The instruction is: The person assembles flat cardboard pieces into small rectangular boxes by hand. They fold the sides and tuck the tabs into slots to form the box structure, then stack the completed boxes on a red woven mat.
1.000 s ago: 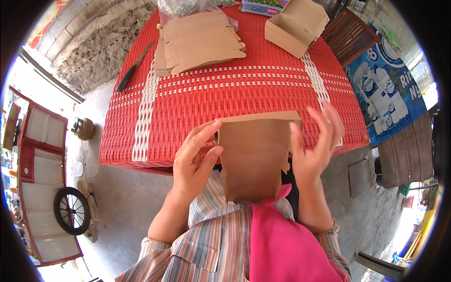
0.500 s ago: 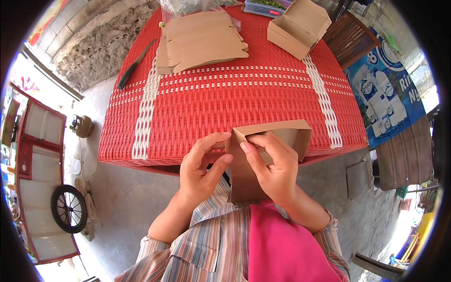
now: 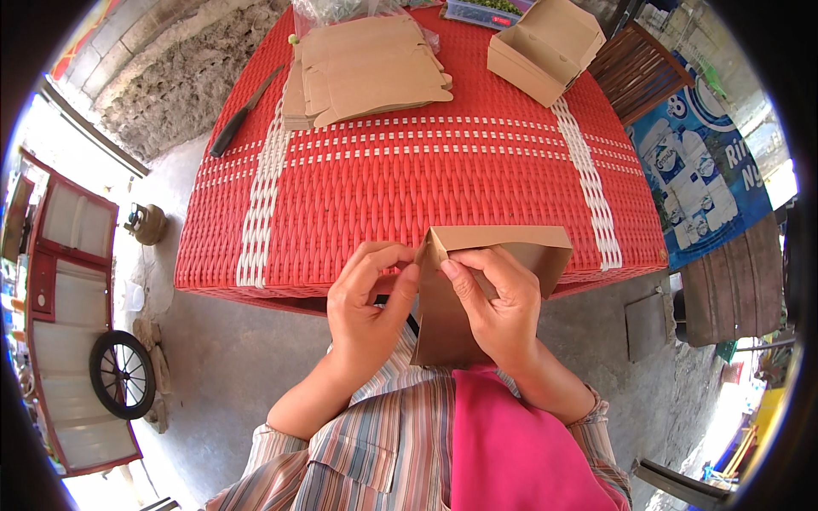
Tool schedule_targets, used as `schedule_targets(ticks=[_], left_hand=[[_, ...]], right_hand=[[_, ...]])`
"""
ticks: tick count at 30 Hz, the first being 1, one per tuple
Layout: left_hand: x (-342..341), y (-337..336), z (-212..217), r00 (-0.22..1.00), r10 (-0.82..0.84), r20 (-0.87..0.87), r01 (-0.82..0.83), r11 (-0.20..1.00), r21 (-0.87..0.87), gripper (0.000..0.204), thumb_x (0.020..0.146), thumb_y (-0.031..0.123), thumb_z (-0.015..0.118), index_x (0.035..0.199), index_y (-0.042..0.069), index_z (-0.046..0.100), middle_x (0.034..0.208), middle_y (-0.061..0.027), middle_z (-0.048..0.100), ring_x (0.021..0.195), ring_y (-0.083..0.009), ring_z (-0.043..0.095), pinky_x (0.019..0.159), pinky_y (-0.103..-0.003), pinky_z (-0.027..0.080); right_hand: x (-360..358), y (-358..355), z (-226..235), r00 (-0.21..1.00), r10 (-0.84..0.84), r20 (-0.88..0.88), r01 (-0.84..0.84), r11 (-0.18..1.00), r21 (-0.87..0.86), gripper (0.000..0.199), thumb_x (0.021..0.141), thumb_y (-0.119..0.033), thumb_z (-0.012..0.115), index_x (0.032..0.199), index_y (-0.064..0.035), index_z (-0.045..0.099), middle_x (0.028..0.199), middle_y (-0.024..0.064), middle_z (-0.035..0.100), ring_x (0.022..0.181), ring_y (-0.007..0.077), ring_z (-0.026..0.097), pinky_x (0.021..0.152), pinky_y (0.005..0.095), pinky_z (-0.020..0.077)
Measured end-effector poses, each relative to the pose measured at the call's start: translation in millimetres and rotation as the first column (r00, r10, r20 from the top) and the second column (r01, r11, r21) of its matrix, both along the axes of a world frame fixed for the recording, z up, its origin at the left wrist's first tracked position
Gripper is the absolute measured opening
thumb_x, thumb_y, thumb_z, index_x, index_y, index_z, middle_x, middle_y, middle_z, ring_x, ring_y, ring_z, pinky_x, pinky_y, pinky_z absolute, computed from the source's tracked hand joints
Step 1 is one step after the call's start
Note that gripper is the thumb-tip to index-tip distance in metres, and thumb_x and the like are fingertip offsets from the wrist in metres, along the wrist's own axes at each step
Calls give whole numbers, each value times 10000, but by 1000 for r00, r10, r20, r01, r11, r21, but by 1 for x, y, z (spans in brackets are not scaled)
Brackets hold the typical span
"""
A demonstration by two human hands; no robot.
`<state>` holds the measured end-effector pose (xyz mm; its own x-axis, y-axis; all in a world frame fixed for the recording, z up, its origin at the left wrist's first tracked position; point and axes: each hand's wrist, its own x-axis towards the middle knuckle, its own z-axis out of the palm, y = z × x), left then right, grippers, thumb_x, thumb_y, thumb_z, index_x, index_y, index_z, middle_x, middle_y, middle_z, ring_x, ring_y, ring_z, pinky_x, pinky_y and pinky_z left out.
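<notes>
- Your left hand (image 3: 368,311) and right hand (image 3: 498,311) hold a brown cardboard box blank (image 3: 477,281) just in front of your chest, at the near edge of the red woven tabletop (image 3: 409,187).
- The blank hangs past that near edge; its upper flap overlaps the rim, its lower part sits over your lap.
- Both grips are clamped on the blank: left fingertips (image 3: 407,271) pinch its top left corner, right fingertips (image 3: 449,271) press just beside them.
- The near half of the tabletop lies bare between you and the things at the far side.
- At the far side sit a stack of flat blanks (image 3: 366,68), a folded open box (image 3: 545,47) to its right, and a dark knife (image 3: 243,115) by the left edge.
- The blank's long axis runs from the tabletop edge down toward you; its folded top edge runs left to right.
</notes>
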<state>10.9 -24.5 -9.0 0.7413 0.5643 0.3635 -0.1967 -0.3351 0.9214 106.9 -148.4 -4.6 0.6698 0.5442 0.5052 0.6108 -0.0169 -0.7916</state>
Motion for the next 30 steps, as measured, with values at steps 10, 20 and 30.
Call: schedule_targets(ticks=[10,20,30], left_hand=[[1,6,-11,999,-38,5,38,999,-8,94,899,-35,617,991,-53,603,954,-97,596,806,-141,650,703,-242,561],[6,0,-16,995,76,65,-81,994,76,141,827,-20,710,943,-34,630,877,-114,635,767,-195,642,691,-281,524],[8,2,-16,994,66,90,-81,983,163,155,818,-21,706,950,-34,624,868,-129,628,747,-216,625,668,-290,508]], right_hand=[[1,0,-8,997,23,-75,-21,999,30,55,881,22,675,926,41,649,860,83,690,776,125,684,697,238,543],[-3,2,-10,987,35,-159,-23,997,74,76,841,-25,711,899,-17,663,819,78,696,733,175,687,653,274,515],[-2,2,-11,994,42,-98,-38,998,46,74,844,-15,703,893,-18,648,805,84,676,714,205,667,641,289,503]])
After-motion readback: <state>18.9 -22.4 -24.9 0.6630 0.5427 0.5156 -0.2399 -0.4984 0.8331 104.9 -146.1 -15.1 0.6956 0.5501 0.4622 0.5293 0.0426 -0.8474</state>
